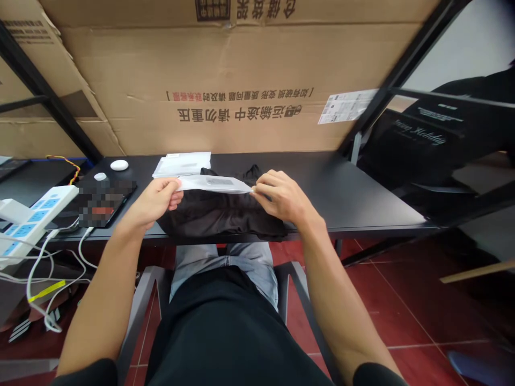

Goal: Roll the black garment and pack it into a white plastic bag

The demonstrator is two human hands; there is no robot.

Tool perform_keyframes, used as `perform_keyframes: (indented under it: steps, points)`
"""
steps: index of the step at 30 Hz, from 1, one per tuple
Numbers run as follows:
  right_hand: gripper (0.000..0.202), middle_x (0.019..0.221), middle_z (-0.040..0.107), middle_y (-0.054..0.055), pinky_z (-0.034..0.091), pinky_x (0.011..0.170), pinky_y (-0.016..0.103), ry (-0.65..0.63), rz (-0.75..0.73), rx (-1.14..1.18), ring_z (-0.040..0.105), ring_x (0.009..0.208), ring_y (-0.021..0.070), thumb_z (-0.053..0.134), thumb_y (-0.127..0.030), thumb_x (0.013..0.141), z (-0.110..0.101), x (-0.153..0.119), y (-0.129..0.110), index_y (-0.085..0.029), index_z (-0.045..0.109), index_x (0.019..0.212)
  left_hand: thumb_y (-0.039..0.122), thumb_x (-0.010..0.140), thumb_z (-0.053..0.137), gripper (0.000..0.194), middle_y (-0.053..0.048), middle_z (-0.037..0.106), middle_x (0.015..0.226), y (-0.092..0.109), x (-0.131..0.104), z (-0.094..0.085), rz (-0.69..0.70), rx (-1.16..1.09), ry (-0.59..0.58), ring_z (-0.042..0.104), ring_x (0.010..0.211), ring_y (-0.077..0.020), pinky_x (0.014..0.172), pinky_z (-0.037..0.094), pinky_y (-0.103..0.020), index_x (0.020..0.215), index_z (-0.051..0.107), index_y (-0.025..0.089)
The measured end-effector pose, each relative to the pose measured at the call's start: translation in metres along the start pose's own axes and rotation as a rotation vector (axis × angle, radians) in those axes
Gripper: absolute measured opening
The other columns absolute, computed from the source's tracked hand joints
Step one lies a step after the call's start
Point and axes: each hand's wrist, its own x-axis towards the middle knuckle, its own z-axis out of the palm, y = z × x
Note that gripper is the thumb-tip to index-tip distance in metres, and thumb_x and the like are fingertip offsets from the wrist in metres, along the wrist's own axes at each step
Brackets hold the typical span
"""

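Note:
A flat white packet point(215, 184) with a grey printed patch is stretched between my two hands, above a dark cloth. My left hand point(157, 199) pinches its left end between thumb and curled fingers. At the packet's narrow right end, my right hand point(281, 196) grips the tip with thumb and fingers. The black cloth point(225, 214) lies crumpled on the table under the packet and hangs slightly over the front edge. Behind the packet, other white packets point(185, 163) rest on the tabletop.
On the black table point(362, 206), a phone point(107, 203), a white oval case point(119, 165) and a small white cap point(100, 176) sit left. A power strip point(38, 220) with cables is at far left. Cardboard point(241, 64) stands behind; a person in black point(434, 123) is at right.

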Motion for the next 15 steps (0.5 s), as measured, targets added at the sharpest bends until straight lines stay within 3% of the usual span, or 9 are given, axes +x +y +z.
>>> perform_keyframes:
  steps: [3,5,6,9,12,15]
  points:
    - [0.024,0.105,0.079,0.01,0.051,0.086,0.044,-0.007,0.056,-0.007,0.067,0.096,0.0275,0.059,-0.029,0.116,-0.01,-0.005,0.006,-0.024,0.073,0.097,0.039,0.1,0.068,0.038,0.002,0.046,0.069,0.004,-0.002,0.0,0.029,-0.009,-0.021,0.045,0.062,-0.0124,0.056,0.041,-0.025,0.072,0.048,0.023]
    - [0.014,0.121,0.081,0.013,0.055,0.095,0.049,-0.013,0.087,0.007,0.071,0.109,0.0312,0.064,-0.03,0.113,-0.012,-0.003,0.0,-0.024,0.077,0.113,0.04,0.102,0.064,0.034,-0.002,0.056,0.073,0.007,-0.003,0.006,0.052,0.008,-0.058,0.054,0.068,-0.0153,0.063,0.049,-0.028,0.075,0.054,0.022]
    - [0.019,0.134,0.08,0.015,0.057,0.102,0.052,-0.018,0.095,0.026,0.072,0.12,0.0337,0.067,-0.03,0.111,-0.011,-0.001,-0.005,-0.023,0.076,0.126,0.041,0.103,0.063,0.033,-0.004,0.062,0.077,0.009,-0.004,0.01,0.061,0.016,-0.08,0.059,0.072,-0.0171,0.068,0.053,-0.03,0.076,0.058,0.022]
    - [0.065,0.168,0.064,0.018,0.055,0.12,0.06,-0.054,0.094,0.111,0.064,0.15,0.0384,0.074,-0.027,0.105,0.001,0.01,-0.027,-0.024,0.056,0.167,0.044,0.105,0.06,0.032,-0.008,0.072,0.088,0.016,-0.005,0.025,0.077,0.026,-0.123,0.068,0.085,-0.0224,0.082,0.061,-0.037,0.084,0.066,0.021]
    - [0.076,0.172,0.063,0.016,0.062,0.116,0.057,-0.122,0.11,0.144,0.069,0.148,0.0365,0.066,-0.019,0.107,0.017,0.021,-0.042,-0.026,0.041,0.178,0.05,0.106,0.058,0.035,-0.01,0.076,0.095,0.021,-0.002,0.037,0.078,0.044,-0.143,0.072,0.093,-0.0261,0.091,0.064,-0.042,0.087,0.068,0.022]
    - [0.07,0.165,0.069,0.013,0.067,0.105,0.05,-0.172,0.193,0.092,0.078,0.136,0.0353,0.057,-0.011,0.108,0.017,0.025,-0.036,-0.026,0.047,0.175,0.066,0.11,0.05,0.053,-0.012,0.078,0.096,0.02,0.001,0.044,0.075,0.062,-0.154,0.074,0.095,-0.0267,0.094,0.064,-0.043,0.084,0.063,0.022]
